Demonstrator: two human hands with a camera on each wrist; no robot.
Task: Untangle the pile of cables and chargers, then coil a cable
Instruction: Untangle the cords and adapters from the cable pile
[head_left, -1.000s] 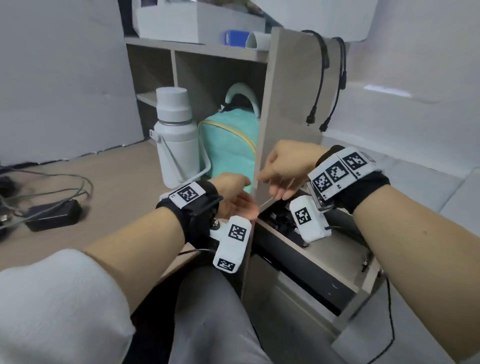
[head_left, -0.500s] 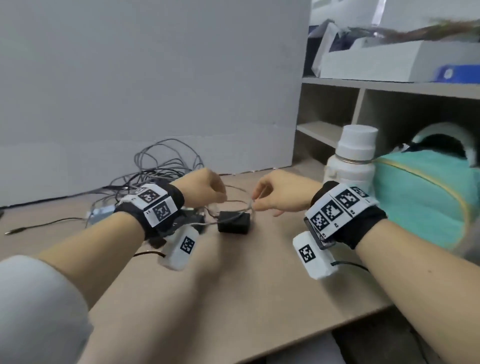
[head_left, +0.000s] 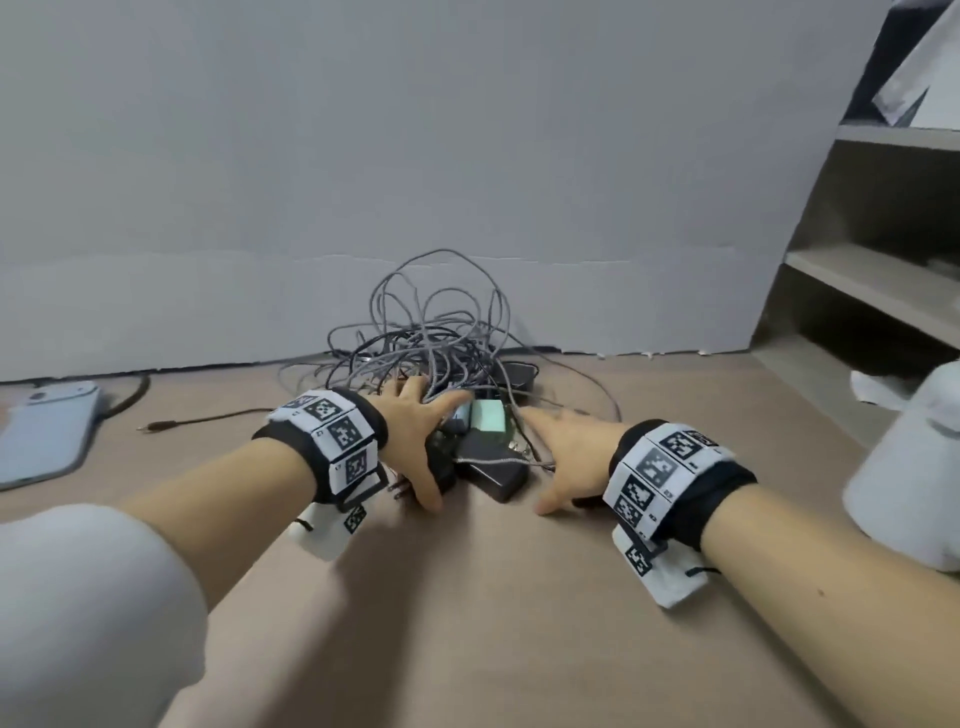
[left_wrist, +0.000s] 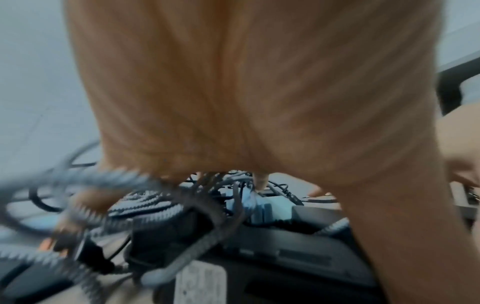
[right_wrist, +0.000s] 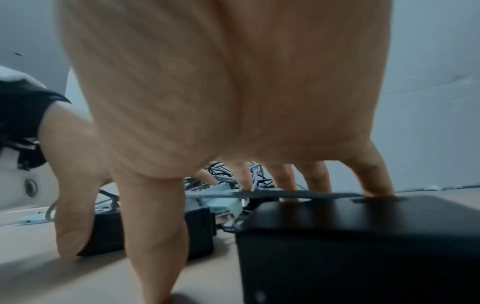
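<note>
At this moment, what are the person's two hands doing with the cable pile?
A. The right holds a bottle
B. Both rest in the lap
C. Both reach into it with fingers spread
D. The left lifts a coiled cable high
C: the left hand and right hand lie spread on the chargers at the near edge of the cable pile.

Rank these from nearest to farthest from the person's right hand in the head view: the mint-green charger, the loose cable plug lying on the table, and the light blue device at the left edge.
1. Mint-green charger: in the pile, just left of the right hand.
2. Loose cable plug: on the table, past the left hand.
3. Light blue device: at the far left edge.
</note>
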